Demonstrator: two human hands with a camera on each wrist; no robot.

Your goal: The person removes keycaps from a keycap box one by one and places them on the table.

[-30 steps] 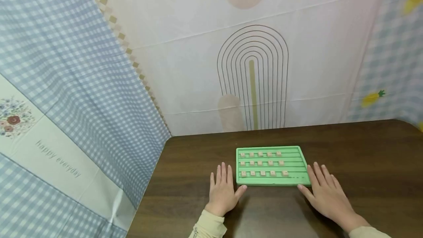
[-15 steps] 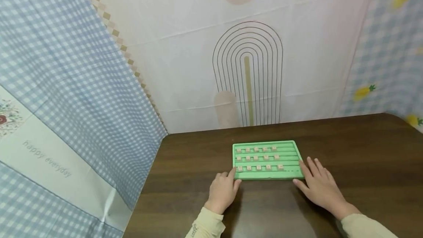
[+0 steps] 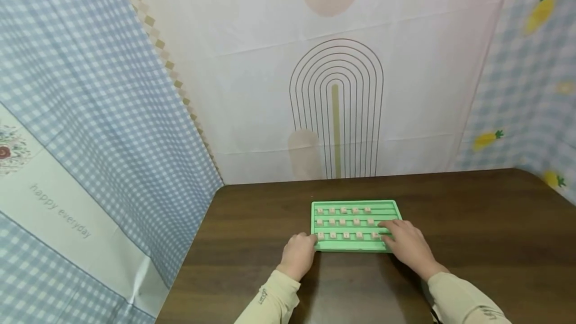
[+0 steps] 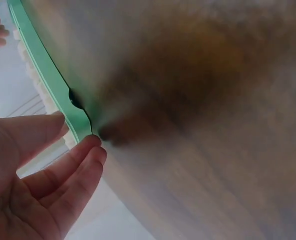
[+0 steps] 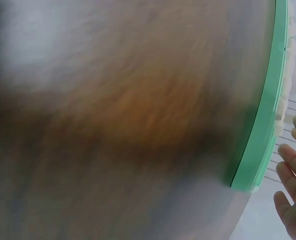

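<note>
A light green tray [image 3: 351, 247] lies on the table, bearing three rows of small cream letter tiles [image 3: 346, 236]. My left hand [image 3: 298, 255] grips the tray's front left corner; in the left wrist view the thumb is at its top edge and fingertips are below it. Over the tray's right end hovers my right hand [image 3: 410, 248], its thumb and index finger apart beside the last tile [image 3: 375, 236] of the front row. Seen from the right wrist, the fingers [image 5: 293, 162] are spread, with a gap between them and the tiles.
The dark brown wooden table [image 3: 252, 224] reaches back to a white patterned curtain [image 3: 256, 104]. Blue checked cloth [image 3: 148, 129] hangs along the left side, and another checked cloth with pineapples [image 3: 517, 89] is at the right.
My left hand went from lying flat beside the tray to gripping its corner. My right hand moved left from the tray's right edge to over the tiles.
</note>
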